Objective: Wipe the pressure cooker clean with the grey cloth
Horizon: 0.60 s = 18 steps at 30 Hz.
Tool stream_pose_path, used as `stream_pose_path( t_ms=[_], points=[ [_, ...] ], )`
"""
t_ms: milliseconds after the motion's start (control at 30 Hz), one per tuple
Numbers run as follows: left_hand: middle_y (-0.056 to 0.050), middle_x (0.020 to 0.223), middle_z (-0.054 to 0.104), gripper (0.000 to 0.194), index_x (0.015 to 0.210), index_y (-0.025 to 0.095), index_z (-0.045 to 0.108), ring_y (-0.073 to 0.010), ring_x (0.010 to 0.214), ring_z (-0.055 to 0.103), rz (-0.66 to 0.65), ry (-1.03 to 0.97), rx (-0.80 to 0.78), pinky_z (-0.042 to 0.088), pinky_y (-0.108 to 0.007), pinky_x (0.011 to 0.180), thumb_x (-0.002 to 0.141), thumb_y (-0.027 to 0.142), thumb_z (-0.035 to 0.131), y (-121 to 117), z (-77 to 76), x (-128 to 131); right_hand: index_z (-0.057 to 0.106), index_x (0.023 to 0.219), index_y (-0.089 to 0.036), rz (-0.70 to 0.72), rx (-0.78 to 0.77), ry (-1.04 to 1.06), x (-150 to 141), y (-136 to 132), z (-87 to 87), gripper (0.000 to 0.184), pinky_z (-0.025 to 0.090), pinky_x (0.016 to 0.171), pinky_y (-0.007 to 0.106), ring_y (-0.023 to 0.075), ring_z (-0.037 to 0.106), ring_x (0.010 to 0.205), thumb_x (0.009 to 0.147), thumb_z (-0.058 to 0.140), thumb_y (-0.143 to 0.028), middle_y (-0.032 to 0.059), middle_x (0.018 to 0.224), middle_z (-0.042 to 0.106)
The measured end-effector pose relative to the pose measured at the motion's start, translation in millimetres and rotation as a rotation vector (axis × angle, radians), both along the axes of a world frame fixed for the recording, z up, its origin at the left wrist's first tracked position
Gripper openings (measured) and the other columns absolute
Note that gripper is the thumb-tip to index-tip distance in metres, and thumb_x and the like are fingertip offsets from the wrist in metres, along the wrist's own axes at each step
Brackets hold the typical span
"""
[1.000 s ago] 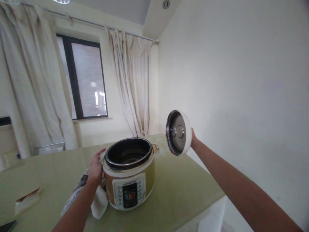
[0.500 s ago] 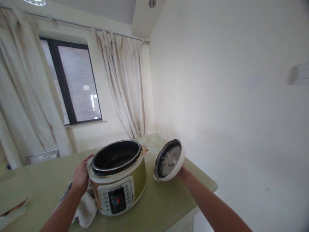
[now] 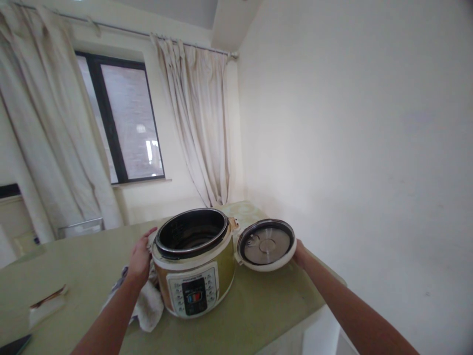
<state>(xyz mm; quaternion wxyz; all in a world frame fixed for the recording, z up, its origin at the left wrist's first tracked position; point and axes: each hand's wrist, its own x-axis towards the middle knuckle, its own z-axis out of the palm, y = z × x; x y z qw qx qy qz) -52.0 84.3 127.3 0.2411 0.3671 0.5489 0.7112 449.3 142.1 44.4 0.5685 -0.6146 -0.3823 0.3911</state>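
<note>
An electric pressure cooker [image 3: 227, 276] stands lidless on the table, its dark inner pot [image 3: 192, 230] showing at the top. My left hand [image 3: 140, 259] is closed on the side handle at the cooker's left. Beneath that wrist lies a crumpled cloth [image 3: 150, 308] against the cooker. My right hand [image 3: 300, 252] grips the far right edge of the white lid [image 3: 266, 246], its fingers mostly hidden behind it. The lid is upside down, metal inner side facing up, just right of the cooker. Whether it rests on the tabletop I cannot tell.
The green tabletop [image 3: 266, 305] ends at a front right corner beside a bare wall [image 3: 351, 148]. A small pale packet-like thing [image 3: 46, 308] and a dark flat object [image 3: 16, 344] lie at the left. Curtains [image 3: 199, 123] and a window [image 3: 129, 118] are behind.
My right hand has lowered the lid from a raised, near-vertical tilt to almost flat, inner side up, beside the cooker. My left hand has stayed at the cooker's handle.
</note>
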Motion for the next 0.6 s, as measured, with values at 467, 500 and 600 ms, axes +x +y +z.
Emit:
stream_pose_path(
  t_ms=[467, 500, 600],
  points=[
    [-0.020, 0.148, 0.062, 0.081, 0.134, 0.020, 0.069, -0.0459, 0.147, 0.046, 0.038, 0.774, -0.312, 0.027, -0.064, 0.125, 0.075, 0.074, 0.055, -31.1, -84.4, -62.1, 0.067, 0.079, -0.019, 0.107, -0.073, 0.097, 19.2, -39.7, 21.1, 0.045, 0.060, 0.069, 0.035, 0.0214, 0.070, 0.069, 0.094, 0.058, -0.061, 0.0122, 0.081, 0.074],
    [-0.020, 0.149, 0.061, 0.080, 0.131, 0.023, 0.071, -0.0482, 0.149, 0.042, 0.031, 0.872, -0.396, 0.027, -0.067, 0.123, 0.070, 0.073, 0.060, -39.0, -99.2, -72.3, 0.066, 0.079, -0.019, 0.109, -0.087, 0.113, 18.0, -40.2, 21.5, 0.044, 0.059, 0.069, 0.034, 0.0205, 0.068, 0.066, 0.094, 0.059, -0.060, 0.0105, 0.076, 0.072],
    [-0.024, 0.138, 0.066, 0.071, 0.123, 0.021, 0.073, -0.0485, 0.141, 0.051, 0.097, 0.964, -0.506, 0.032, -0.066, 0.120, 0.069, 0.065, 0.059, -58.2, -125.8, -99.6, 0.065, 0.078, -0.020, 0.107, -0.104, 0.170, 15.1, -41.7, 19.4, 0.043, 0.058, 0.067, 0.032, 0.0186, 0.065, 0.061, 0.095, 0.057, -0.059, 0.0068, 0.069, 0.068]
  ],
)
